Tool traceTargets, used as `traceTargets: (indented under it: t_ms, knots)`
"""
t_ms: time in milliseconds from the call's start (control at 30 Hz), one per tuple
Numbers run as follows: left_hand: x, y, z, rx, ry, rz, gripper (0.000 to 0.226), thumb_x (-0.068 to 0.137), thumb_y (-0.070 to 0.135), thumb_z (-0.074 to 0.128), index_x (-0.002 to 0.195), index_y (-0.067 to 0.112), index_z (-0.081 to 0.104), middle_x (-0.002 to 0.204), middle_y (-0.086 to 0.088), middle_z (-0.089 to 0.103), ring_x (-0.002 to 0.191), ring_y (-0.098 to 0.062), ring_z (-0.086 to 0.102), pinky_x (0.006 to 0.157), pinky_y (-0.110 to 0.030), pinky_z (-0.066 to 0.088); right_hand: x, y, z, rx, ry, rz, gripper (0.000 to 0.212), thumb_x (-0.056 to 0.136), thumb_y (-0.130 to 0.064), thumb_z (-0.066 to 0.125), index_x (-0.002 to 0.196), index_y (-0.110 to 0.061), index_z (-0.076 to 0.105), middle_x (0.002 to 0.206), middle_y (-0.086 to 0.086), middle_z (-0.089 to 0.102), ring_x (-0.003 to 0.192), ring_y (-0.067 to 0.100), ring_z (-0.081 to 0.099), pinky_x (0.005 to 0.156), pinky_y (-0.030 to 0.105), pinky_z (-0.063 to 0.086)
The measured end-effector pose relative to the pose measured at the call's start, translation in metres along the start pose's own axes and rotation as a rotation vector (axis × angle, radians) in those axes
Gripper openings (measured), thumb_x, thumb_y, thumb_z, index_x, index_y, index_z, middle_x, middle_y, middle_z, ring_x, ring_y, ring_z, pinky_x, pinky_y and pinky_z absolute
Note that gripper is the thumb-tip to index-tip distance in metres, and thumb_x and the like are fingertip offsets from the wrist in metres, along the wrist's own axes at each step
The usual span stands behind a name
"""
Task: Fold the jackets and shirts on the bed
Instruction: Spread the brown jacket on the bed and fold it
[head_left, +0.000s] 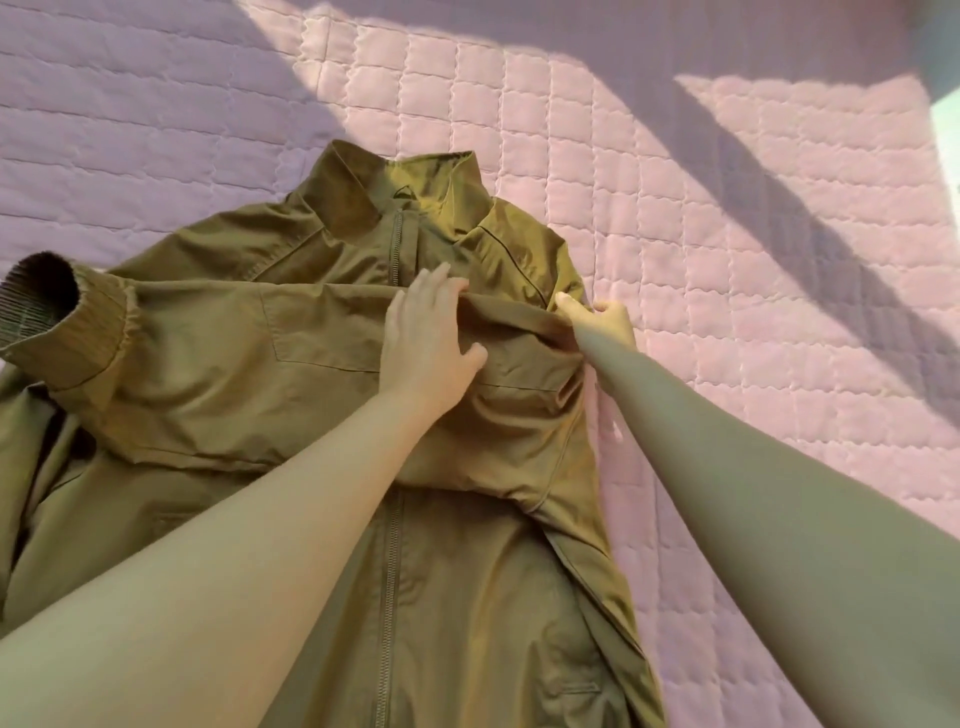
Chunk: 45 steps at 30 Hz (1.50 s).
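Left hand (431, 343), right hand (605, 319) on jacket (467, 597)

The olive jacket (467, 597) is running out of the picture at the bottom and left edges, so its hem is not showing. The folded sleeve (208, 353) is covering the middle of the zipper (387, 587), and the left forearm (234, 561) is hiding part of the front.

Bare forearms (260, 545), bare left grip (427, 340), right grip (607, 318)
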<state>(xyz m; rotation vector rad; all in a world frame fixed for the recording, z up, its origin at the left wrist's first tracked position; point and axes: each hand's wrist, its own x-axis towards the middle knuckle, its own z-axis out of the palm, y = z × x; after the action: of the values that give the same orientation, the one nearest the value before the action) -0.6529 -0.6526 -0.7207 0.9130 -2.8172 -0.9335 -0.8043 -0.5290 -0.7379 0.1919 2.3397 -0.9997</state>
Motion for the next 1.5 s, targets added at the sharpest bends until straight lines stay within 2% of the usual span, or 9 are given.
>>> traceTargets:
  t_ms: [133, 400, 500, 600, 733, 1000, 1133, 1300, 1500]
  knots:
    - [0.028, 0.001, 0.009, 0.123, -0.150, -0.103, 0.074, 0.079, 0.066, 0.059, 0.139, 0.025, 0.044, 0.130, 0.000, 0.058, 0.136, -0.019, 0.038, 0.118, -0.043, -0.009, 0.008, -0.002, -0.011, -0.173, -0.099, -0.019, 0.012, 0.073, -0.020, 0.071, 0.071, -0.017, 0.060, 0.071, -0.001, 0.060, 0.072, 0.017, 0.057, 0.071, 0.031, 0.049]
    - [0.022, -0.015, -0.003, 0.105, -0.005, -0.336, 0.019, 0.090, 0.040, 0.063, 0.101, 0.024, 0.064, 0.099, -0.001, 0.066, 0.098, -0.028, 0.060, 0.070, -0.032, 0.039, 0.008, -0.038, 0.007, 0.338, 0.389, -0.104, 0.020, 0.082, -0.006, 0.052, 0.085, -0.025, 0.047, 0.078, -0.012, 0.049, 0.071, 0.008, 0.054, 0.076, 0.027, 0.046]
    - [0.023, -0.035, -0.006, 0.134, -0.115, -0.409, 0.017, 0.088, 0.039, 0.066, 0.101, 0.027, 0.063, 0.101, -0.002, 0.066, 0.099, -0.027, 0.061, 0.069, -0.033, 0.040, 0.019, -0.037, 0.004, -0.057, 0.004, -0.508, 0.038, 0.080, 0.001, 0.047, 0.101, -0.026, 0.063, 0.113, -0.003, 0.047, 0.084, -0.020, 0.048, 0.084, 0.011, 0.040]
    - [0.022, -0.056, -0.011, 0.197, -0.166, -0.383, 0.027, 0.085, 0.052, 0.064, 0.095, 0.028, 0.062, 0.098, 0.000, 0.066, 0.097, -0.025, 0.061, 0.070, -0.032, 0.042, 0.037, -0.036, -0.018, -0.812, -0.443, -0.688, 0.054, 0.078, 0.003, 0.043, 0.119, -0.026, 0.065, 0.146, -0.004, 0.035, 0.130, 0.009, 0.043, 0.106, 0.031, 0.037]
    - [0.019, -0.067, -0.023, 0.333, -0.072, -0.282, 0.038, 0.090, 0.056, 0.055, 0.073, 0.022, 0.056, 0.087, -0.008, 0.067, 0.088, -0.031, 0.060, 0.070, -0.034, 0.033, 0.038, -0.061, -0.027, -1.264, -0.188, -0.706, 0.021, 0.093, -0.034, 0.054, 0.111, -0.024, 0.060, 0.124, 0.003, 0.057, 0.112, 0.031, 0.055, 0.079, 0.034, 0.039]
    - [0.009, -0.060, -0.022, 0.302, 0.225, -0.084, 0.057, 0.088, 0.000, 0.048, 0.139, 0.024, 0.042, 0.140, -0.009, 0.041, 0.128, -0.031, 0.036, 0.109, -0.042, 0.022, 0.004, 0.000, 0.012, -0.527, 0.089, -0.721, 0.062, 0.085, -0.016, 0.063, 0.141, -0.013, 0.036, 0.151, 0.008, 0.029, 0.134, 0.030, 0.038, 0.109, 0.039, 0.033]
    - [-0.034, -0.053, 0.005, 0.361, -0.065, 0.420, 0.059, 0.098, 0.045, 0.036, 0.152, 0.034, 0.018, 0.161, -0.001, 0.015, 0.148, -0.021, 0.012, 0.120, -0.042, 0.009, -0.050, 0.065, 0.024, -0.661, -0.042, -0.926, 0.060, 0.096, -0.040, 0.041, 0.151, -0.022, 0.026, 0.159, 0.003, 0.019, 0.146, 0.023, 0.020, 0.116, 0.040, 0.023]
    - [-0.072, -0.090, 0.025, 0.592, -0.374, 0.168, 0.069, 0.093, 0.065, 0.020, 0.149, 0.039, -0.012, 0.161, -0.001, -0.016, 0.149, -0.023, -0.009, 0.120, -0.041, -0.001, -0.101, 0.148, 0.014, -0.882, -0.189, -0.718, 0.057, 0.096, -0.054, 0.018, 0.152, -0.040, 0.012, 0.162, -0.005, 0.003, 0.150, 0.019, 0.002, 0.118, 0.044, 0.021]
    - [-0.122, -0.045, 0.028, 0.354, -0.090, 0.291, 0.058, 0.090, 0.020, 0.060, 0.144, 0.020, 0.040, 0.150, -0.012, 0.031, 0.138, -0.034, 0.031, 0.113, -0.048, 0.027, -0.180, 0.205, -0.027, -0.660, -0.096, -0.457, 0.073, 0.094, -0.045, 0.052, 0.153, -0.031, 0.012, 0.159, -0.004, 0.018, 0.144, 0.019, 0.022, 0.111, 0.038, 0.034]
